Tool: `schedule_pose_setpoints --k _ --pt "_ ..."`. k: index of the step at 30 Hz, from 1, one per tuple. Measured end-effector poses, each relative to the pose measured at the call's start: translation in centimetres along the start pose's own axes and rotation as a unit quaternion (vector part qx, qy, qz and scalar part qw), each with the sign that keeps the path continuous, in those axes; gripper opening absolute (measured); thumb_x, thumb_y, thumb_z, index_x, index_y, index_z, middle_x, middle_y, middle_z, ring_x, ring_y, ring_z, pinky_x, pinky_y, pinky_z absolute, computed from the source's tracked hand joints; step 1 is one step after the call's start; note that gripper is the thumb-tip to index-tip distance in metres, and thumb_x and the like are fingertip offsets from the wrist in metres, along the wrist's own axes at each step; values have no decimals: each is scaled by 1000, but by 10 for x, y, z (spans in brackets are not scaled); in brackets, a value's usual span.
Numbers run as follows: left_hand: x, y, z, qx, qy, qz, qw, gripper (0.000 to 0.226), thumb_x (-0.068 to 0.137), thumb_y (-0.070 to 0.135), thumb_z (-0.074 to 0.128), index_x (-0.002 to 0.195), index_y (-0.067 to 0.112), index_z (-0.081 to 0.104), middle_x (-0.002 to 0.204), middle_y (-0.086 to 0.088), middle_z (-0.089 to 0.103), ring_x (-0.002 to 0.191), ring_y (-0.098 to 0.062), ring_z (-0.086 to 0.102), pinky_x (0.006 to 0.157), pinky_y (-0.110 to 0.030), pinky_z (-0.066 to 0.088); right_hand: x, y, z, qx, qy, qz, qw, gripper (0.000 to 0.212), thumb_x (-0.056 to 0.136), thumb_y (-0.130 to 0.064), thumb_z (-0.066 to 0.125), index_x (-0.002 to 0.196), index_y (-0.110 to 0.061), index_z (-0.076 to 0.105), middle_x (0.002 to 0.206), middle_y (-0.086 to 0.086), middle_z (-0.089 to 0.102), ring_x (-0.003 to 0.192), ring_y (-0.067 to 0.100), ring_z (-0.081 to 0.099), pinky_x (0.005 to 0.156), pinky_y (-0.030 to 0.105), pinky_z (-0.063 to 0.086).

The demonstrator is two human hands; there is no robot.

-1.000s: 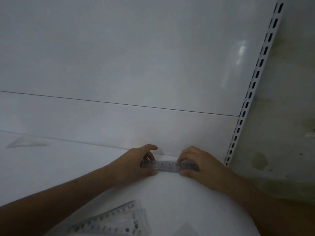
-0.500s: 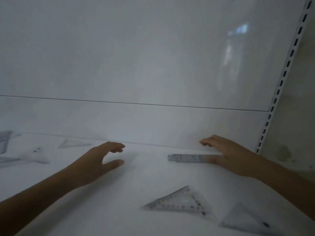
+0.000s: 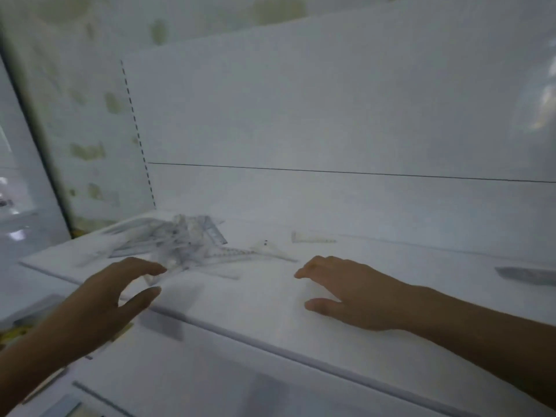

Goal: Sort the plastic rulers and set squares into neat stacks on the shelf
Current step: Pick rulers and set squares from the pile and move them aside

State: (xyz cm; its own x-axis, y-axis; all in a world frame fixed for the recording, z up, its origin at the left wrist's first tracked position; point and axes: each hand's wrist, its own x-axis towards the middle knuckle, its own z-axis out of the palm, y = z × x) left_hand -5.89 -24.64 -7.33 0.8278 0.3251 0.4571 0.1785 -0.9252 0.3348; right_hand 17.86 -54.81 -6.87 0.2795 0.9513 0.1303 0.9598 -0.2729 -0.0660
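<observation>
While both hands hover released over the shelf (image 3: 240, 308) by its front edge, left hand (image 3: 99, 305) beside the jumbled pile of rulers and set squares (image 3: 177, 245), right hand (image 3: 352, 293) over bare surface, a lone ruler (image 3: 313, 238) lies near the back panel

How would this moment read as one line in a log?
left hand: open, reaching for jumbled pile | right hand: open, empty | ruler: apart, far right on shelf

Clear plastic rulers (image 3: 177, 245) (seemingly glossy)
</observation>
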Motion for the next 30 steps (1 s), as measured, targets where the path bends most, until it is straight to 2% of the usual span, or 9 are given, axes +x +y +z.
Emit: schedule_pose_setpoints --k 5,9,11,14,18,22,25,27,30 --pt "-5 -56 -21 -18 -20 -41 999 37 74 48 50 106 66 47 105 36 57 102 3 54 81 -25 46 88 -33 13 3 -45 -13 999 69 90 -66 25 150 -33 18 155 -14 19 140 9 22 115 28 20" --pt "20 -107 -22 1 -67 -41 997 31 75 72 40 105 69 46 109 38 50 107 11 46 90 -21 40 153 -48 25 14 -74 -2 997 78 88 -69 19 153 -29 2 161 -10 3 146 7 4 119 29 6" --pt "41 -127 -19 12 -76 -17 997 55 64 90 28 102 59 52 114 37 45 107 6 46 97 -25 39 188 -53 32 19 -68 0 997 82 86 -70 20 153 -28 2 161 -9 1 146 7 3 119 30 6" --pt "80 -154 -15 31 -78 0 997 74 56 92 26 113 50 45 121 29 48 113 2 45 101 -22 35 239 -57 41 37 -65 -14 997 83 85 -70 26 153 -30 1 160 -11 -7 146 5 -5 117 28 0" --pt "136 -192 -12 52 -143 41 988 88 51 99 12 116 50 45 121 30 48 115 5 45 103 -21 36 291 -61 53 44 -92 -58 993 76 90 -68 28 152 -35 1 158 -18 -12 144 1 -13 117 26 -6" --pt "169 -215 2 74 -227 99 966 79 58 94 28 123 50 43 125 27 42 119 3 39 108 -26 33 327 -63 58 55 -97 -67 992 62 94 -59 32 150 -38 18 159 -21 5 145 0 3 120 27 6" --pt "186 -225 11 67 -255 147 953 99 47 100 15 122 46 51 115 26 44 109 5 41 98 -22 36 334 -59 52 33 -74 -41 996 52 97 -50 39 146 -35 34 155 -19 25 140 2 24 116 23 18" --pt "196 -225 17 61 -258 180 947 82 57 95 20 114 46 54 102 27 48 97 8 45 88 -18 41 332 -56 44 25 -55 -16 998 45 97 -44 45 140 -31 46 146 -16 43 132 5 40 112 25 28" --pt "212 -214 21 88 -288 214 929 24 82 61 51 102 47 50 90 24 51 87 5 49 83 -21 44 318 -56 37 16 -35 27 999 37 96 -39 50 130 -28 57 133 -12 58 118 7 53 102 26 39"
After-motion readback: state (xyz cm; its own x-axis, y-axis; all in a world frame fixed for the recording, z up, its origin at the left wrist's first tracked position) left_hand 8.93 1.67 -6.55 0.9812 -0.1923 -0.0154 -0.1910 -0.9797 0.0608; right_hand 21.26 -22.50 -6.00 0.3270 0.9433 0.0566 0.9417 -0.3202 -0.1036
